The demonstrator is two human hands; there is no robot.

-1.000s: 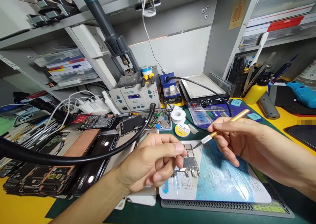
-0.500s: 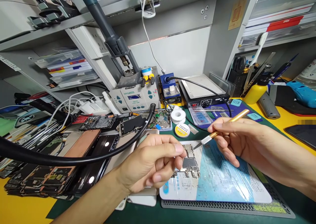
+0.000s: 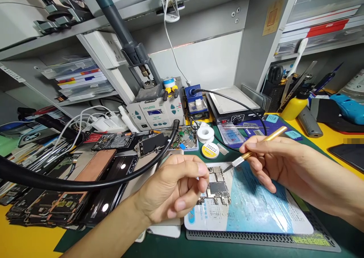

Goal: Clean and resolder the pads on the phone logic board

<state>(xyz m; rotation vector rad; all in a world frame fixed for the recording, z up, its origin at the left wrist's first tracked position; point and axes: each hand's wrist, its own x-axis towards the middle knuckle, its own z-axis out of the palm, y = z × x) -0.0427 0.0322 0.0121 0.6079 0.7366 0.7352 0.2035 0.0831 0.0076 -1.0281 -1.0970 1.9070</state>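
Note:
A phone circuit board (image 3: 218, 187) lies on the left part of a white and blue mat (image 3: 256, 208). My right hand (image 3: 263, 155) holds a gold-handled knife (image 3: 241, 158) like a pen, its dark blade tip at the board's upper right edge. My left hand (image 3: 182, 188) is curled beside and partly over the board's left edge, thumb against the index finger; whether something small is between them cannot be made out.
Stacked phone parts (image 3: 42, 201) fill the left side, crossed by a thick black hose (image 3: 113, 182). Behind stand a rework station (image 3: 155, 114), a solder spool (image 3: 205, 132), a round tin (image 3: 210, 150) and a heating plate (image 3: 236, 102). A yellow bottle (image 3: 295, 104) is at the right.
My left hand's fingertips have shifted slightly left, uncovering more of the board. My right hand and the knife have hardly moved.

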